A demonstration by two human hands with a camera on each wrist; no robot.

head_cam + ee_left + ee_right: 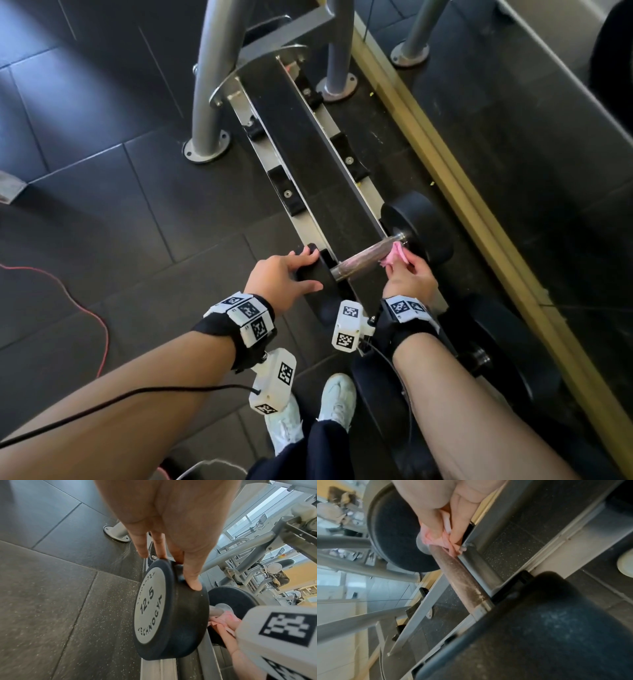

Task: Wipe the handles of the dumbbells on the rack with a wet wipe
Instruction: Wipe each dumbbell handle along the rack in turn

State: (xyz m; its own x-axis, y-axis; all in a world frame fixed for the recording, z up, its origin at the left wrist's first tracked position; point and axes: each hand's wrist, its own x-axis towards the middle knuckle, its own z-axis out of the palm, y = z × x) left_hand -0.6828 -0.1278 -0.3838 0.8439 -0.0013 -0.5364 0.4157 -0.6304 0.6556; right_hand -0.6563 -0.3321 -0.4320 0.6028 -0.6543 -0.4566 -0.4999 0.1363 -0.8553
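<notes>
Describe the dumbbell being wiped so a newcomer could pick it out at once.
Follow the grey rack along the mirrored wall toward the person: it is the dumbbell lying across the rails. Its end plate reads 12.5, the left hand rests on it, and the right hand presses a pink wipe to its handle.

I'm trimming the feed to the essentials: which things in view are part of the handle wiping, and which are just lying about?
In the job:
- pink wet wipe, pinched by the right hand
- dumbbell handle
- dumbbell's near weight head, steadied by the left hand
- rack rail

Lying about:
- red cable on the floor
- second dumbbell, nearer the person
- mirror
</notes>
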